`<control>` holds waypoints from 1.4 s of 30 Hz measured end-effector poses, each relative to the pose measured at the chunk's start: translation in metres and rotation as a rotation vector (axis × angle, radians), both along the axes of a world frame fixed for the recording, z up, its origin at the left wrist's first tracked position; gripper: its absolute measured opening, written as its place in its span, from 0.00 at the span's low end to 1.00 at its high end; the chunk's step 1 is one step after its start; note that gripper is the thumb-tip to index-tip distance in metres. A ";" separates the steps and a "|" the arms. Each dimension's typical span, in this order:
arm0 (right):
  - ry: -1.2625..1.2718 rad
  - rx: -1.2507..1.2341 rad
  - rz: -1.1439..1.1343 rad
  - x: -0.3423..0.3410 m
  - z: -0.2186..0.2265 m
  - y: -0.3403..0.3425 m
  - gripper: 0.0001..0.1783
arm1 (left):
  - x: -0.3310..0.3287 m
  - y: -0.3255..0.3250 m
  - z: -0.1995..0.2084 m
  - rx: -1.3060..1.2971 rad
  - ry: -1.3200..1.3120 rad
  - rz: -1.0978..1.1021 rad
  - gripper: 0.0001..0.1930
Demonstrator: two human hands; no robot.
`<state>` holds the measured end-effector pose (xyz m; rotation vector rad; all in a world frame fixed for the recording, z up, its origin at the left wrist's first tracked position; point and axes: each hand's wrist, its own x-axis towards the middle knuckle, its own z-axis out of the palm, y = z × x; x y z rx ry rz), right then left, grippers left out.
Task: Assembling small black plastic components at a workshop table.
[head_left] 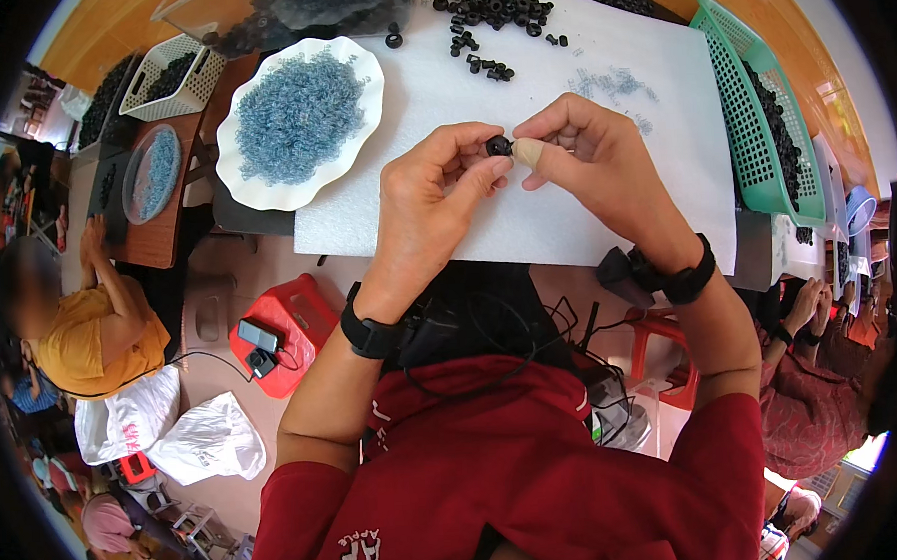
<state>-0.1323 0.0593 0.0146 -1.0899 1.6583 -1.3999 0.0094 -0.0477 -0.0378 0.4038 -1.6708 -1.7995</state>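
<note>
Left hand (423, 193) is pinching a round, black piece (498, 146); right hand (608, 158), fingers nearly closed, is touching its three-o'clock side, hold unclear.

Looks glossy black plastic on small round piece (499, 146). Matt, rubbery on beige fingertip cover (529, 154). Reads smooth, glossy on white scalloped plate (371, 93); too fine to tell metal from plastic on pale blue coils (296, 121). Seems matt, foam-like on white sheet (526, 217). Shows smooth plastic on green basket (741, 122), red stool (305, 311). Matt cloth on maroon shirt (536, 456); wood-like, slightly glossy on brown table (169, 232).
</note>
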 end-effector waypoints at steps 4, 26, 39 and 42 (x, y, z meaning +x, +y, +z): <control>-0.040 0.003 -0.004 -0.003 0.006 0.001 0.08 | -0.001 -0.002 0.001 0.045 0.010 -0.004 0.13; -0.129 0.116 0.205 -0.021 0.016 -0.003 0.10 | 0.006 -0.001 0.003 -0.066 0.042 -0.037 0.11; -0.288 0.311 0.431 -0.035 0.013 -0.002 0.23 | 0.006 -0.007 0.010 -0.502 0.135 -0.019 0.13; -0.352 0.323 0.494 -0.036 0.009 0.000 0.23 | 0.003 -0.012 0.008 -0.604 0.159 -0.074 0.13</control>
